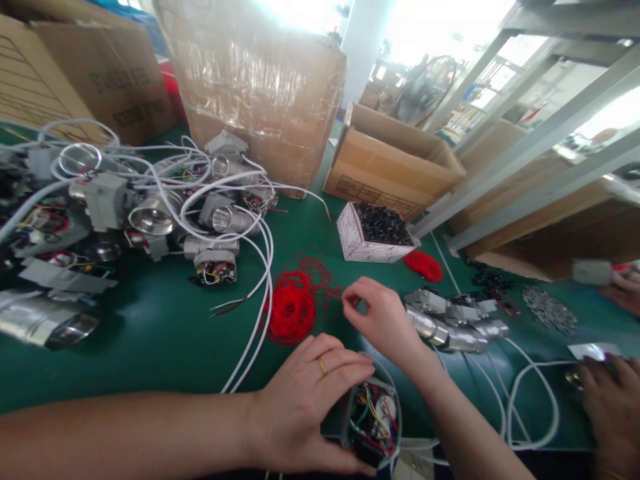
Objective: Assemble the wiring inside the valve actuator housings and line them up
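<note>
My left hand [313, 400] is wrapped round a small grey housing [373, 420] at the near table edge, its open face showing coloured wires inside. My right hand [383, 320] reaches forward over the green mat, thumb and forefinger pinched on a thin red wire at the edge of a pile of red wires [295, 303]. A ring sits on my left hand.
A heap of grey lamp units with white cables [150, 213] fills the left. A small box of black parts [375, 233] stands ahead, cardboard boxes [390, 160] behind. Finished units [455, 323] lie to the right, near another person's hands [613, 400].
</note>
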{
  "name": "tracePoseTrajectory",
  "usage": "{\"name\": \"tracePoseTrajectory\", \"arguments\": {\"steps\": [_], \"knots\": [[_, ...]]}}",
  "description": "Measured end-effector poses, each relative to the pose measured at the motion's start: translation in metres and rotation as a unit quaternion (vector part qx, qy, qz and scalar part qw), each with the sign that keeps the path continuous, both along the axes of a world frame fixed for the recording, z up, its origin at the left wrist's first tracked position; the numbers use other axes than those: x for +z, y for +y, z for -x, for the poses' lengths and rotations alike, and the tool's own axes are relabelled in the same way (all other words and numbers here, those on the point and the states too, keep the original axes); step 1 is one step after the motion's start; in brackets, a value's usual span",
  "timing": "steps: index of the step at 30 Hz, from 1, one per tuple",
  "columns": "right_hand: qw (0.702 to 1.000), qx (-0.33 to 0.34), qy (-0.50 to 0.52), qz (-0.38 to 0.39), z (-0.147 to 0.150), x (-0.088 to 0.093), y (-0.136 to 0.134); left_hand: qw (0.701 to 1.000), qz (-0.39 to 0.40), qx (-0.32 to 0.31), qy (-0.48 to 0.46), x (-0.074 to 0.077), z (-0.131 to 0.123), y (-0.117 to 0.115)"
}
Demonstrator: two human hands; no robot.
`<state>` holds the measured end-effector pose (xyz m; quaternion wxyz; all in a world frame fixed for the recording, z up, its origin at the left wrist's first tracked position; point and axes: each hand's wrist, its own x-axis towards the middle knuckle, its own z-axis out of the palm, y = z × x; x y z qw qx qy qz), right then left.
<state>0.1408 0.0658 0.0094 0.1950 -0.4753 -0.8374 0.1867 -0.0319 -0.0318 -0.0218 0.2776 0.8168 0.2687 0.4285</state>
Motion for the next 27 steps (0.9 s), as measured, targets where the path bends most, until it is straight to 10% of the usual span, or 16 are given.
{"name": "tracePoseTrajectory", "arguments": {"steps": [7,19,27], "knots": [[0.981,-0.074,0.156,0.093,-0.035,0.037,0.014,1.0,0.016,-0.009,0.024,0.005,0.001,0.003],[0.925,-0.09,0.311,0.198,-0.054,0.085,-0.032,0.958,0.282,0.021,0.05,0.042,-0.011,0.005],[0.942,-0.068,0.258,0.204,-0.045,0.105,-0.095,0.856,0.508,0.014,-0.097,0.03,-0.021,-0.007]]}}
